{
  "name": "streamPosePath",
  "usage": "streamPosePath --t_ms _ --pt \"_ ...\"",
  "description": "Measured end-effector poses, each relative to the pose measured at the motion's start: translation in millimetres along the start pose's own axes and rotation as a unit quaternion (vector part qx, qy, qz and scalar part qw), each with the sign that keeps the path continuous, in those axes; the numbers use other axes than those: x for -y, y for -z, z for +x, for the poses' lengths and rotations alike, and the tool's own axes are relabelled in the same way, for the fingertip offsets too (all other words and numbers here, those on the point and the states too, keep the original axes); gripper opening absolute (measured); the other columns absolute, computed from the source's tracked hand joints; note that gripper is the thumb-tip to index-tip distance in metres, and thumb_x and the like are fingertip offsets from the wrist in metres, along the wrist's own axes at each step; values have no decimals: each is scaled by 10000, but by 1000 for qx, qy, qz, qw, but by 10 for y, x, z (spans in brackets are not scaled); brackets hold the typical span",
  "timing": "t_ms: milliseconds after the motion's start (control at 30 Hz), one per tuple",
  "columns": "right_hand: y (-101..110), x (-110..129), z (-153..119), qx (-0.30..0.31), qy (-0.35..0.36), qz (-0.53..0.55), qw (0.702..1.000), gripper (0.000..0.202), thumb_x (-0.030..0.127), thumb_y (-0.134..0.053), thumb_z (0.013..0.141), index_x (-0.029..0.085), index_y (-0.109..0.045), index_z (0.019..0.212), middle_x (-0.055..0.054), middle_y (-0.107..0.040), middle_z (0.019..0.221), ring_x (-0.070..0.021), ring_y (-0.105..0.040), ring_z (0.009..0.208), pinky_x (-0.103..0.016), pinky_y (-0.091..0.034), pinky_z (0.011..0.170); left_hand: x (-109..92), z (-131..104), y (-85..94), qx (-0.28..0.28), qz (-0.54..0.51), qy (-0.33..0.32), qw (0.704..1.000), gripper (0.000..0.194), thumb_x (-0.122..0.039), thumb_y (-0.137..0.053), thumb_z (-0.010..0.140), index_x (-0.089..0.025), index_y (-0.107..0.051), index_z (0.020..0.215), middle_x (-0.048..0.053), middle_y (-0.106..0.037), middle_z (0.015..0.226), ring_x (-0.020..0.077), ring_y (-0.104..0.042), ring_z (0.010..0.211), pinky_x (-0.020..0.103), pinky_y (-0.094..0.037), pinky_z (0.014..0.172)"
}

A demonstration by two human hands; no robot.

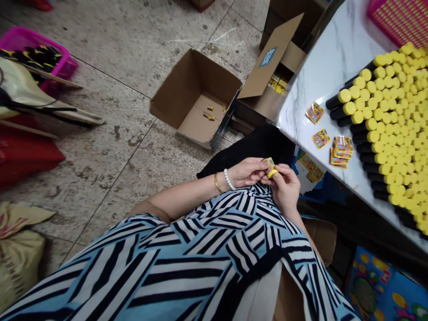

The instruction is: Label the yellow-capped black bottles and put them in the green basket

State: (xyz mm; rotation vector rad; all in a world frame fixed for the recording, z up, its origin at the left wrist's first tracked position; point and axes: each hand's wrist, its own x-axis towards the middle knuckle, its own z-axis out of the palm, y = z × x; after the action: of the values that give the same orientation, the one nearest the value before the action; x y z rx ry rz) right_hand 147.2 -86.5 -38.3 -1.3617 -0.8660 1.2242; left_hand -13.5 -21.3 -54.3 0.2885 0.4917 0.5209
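Both hands meet in front of the patterned dress. My left hand (250,172), with a pearl bracelet at its wrist, pinches a small colourful label packet (268,165). My right hand (286,185) grips a yellow-capped piece (272,173) just below the packet; the rest of that piece is hidden by the fingers. On the white marble-patterned table (301,98) lie loose colourful packets (321,138) and a small stack of them (341,150). Beside these, many black tubes with yellow caps (391,116) lie piled in rows.
An open cardboard box (194,102) with a few small yellow pieces stands on the floor ahead. Another box (257,96) holds yellow packs beside the table. A pink basket (401,18) sits on the table; a magenta basket (68,67) of black-and-yellow items is at far left.
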Motion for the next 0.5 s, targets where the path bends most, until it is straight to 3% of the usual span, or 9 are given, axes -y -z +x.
streamPosePath --t_ms 167,333,500 --pt "28 50 3 35 97 -184 978 217 323 -725 915 302 -785 1122 -41 -618 1090 -171 -651 1023 -353 -609 920 -13 -7 2 -9 51 15 999 466 -516 -856 769 -159 -574 871 -75 -535 533 19 -332 294 113 -216 240" --pt "10 13 -5 -19 112 -174 978 184 330 -706 923 278 -802 1071 -45 -605 1056 -173 -647 981 -339 -610 820 -10 -4 -17 -15 19 23 999 456 -508 -852 772 -137 -589 814 -71 -526 519 18 -305 286 134 -247 231" --pt "24 22 0 20 141 -200 969 230 285 -732 907 310 -794 1127 -38 -619 1056 -167 -634 1005 -341 -573 886 21 21 14 -9 39 26 999 457 -537 -830 791 -148 -604 869 -73 -518 503 26 -304 275 130 -219 231"
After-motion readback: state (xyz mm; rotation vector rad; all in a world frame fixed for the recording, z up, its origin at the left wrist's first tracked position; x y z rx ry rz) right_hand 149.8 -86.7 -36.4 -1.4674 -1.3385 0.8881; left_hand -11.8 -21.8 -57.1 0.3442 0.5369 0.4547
